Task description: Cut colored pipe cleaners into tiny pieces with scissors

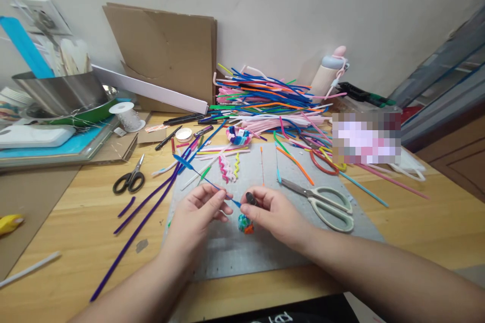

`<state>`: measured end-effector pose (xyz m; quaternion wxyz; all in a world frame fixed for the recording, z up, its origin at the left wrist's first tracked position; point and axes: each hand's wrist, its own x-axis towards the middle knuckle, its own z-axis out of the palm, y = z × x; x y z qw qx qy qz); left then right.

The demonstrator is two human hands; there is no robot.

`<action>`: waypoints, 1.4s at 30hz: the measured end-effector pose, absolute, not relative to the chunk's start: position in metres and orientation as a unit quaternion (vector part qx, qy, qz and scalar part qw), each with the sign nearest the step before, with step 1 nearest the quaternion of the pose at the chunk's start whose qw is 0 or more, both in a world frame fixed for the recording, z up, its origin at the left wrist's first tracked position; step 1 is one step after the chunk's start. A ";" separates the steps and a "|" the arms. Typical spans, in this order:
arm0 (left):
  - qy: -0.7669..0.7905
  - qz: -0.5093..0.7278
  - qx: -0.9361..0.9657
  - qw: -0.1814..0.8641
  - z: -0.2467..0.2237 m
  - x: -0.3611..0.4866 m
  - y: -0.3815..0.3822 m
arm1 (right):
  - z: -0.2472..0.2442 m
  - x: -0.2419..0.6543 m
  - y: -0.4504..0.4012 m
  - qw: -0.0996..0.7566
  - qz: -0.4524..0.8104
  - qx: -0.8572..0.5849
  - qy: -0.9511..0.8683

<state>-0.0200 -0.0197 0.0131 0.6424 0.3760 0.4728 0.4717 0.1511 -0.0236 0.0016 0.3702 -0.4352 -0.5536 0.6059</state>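
Note:
Between my two hands a blue pipe cleaner point(206, 180) runs at a slant, thin along its middle with fluffy parts near its ends. My left hand point(206, 207) pinches its thin part between thumb and fingers. Its lower right end is pinched by my right hand point(265, 209), where a short dark cylinder point(250, 198) also shows by the fingers. Just below the fingertips is a small green, blue and orange fuzzy piece point(245, 223); whether a hand touches it I cannot tell. Under both hands lies a grey cutting mat point(227, 257).
Grey-green scissors point(331, 204) lie right of my right hand, black scissors point(131, 179) at the left. Purple pipe cleaners point(142, 232) cross the left side. A large pile of pipe cleaners point(265, 96) lies at the back, beside cardboard point(166, 55) and a bottle point(328, 75).

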 end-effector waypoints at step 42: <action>0.611 0.363 0.590 0.382 0.011 -0.051 0.011 | 0.016 0.214 0.025 0.467 0.570 -0.462 -0.492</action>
